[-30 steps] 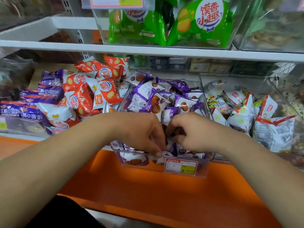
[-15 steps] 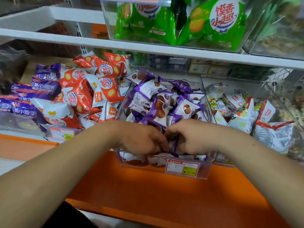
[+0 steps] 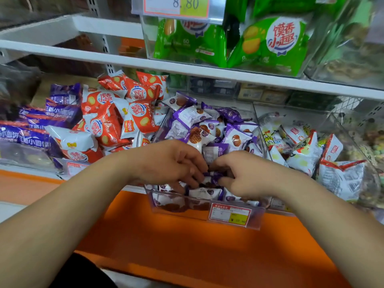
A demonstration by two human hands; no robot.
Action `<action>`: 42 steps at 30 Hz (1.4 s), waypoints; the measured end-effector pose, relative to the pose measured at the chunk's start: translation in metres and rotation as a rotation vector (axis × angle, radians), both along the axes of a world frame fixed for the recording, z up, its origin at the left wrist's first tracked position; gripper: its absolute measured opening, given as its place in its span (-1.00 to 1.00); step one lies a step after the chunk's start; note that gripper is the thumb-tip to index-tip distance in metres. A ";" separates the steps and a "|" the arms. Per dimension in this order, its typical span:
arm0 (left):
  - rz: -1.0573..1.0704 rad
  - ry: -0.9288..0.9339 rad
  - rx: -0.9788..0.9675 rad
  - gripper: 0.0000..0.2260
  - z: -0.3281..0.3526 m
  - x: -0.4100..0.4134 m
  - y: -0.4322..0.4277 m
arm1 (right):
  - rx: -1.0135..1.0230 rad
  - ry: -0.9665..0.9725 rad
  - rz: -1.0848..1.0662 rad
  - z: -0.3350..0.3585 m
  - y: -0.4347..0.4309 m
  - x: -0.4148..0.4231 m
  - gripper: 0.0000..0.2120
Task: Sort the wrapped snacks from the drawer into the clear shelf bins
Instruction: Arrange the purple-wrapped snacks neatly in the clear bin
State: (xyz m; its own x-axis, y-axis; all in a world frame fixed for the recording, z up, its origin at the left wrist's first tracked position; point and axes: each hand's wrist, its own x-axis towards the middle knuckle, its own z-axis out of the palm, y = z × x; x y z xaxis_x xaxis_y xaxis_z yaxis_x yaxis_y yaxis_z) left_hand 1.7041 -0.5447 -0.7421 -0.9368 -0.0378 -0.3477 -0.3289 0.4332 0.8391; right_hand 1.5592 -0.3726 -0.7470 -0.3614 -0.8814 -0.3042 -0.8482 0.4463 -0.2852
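A clear shelf bin [image 3: 160, 204] in the middle holds several purple-and-white wrapped snacks [image 3: 193, 116]. Both my hands reach into its front part. My left hand [image 3: 172, 163] has curled fingers dug among the purple packets. My right hand [image 3: 241, 173] faces it, thumb and fingers pinching a small purple packet [image 3: 214, 176] that lies between the two hands. The packets under my palms are hidden.
Orange-and-white snack bags [image 3: 135, 115] and purple packs [image 3: 37, 125] fill the bins to the left. White-and-red packets [image 3: 305, 150] fill the bin to the right. Green bags [image 3: 270, 42] sit in a bin on the upper shelf. An orange ledge [image 3: 176, 242] runs below.
Both hands stay together in the middle bin and shift the purple packets slightly. The camera has tilted a little upward.
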 end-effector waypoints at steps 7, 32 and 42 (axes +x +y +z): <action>0.118 0.061 -0.140 -0.78 -0.006 -0.006 0.010 | -0.240 -0.156 -0.193 0.009 0.007 -0.010 -0.77; 0.043 0.223 -0.546 -0.81 0.004 -0.005 0.007 | -0.108 -0.097 -0.059 0.001 0.013 0.002 -0.79; 0.206 0.298 -0.428 -0.66 -0.001 -0.009 0.001 | 0.002 0.103 -0.075 -0.010 0.012 0.015 -0.77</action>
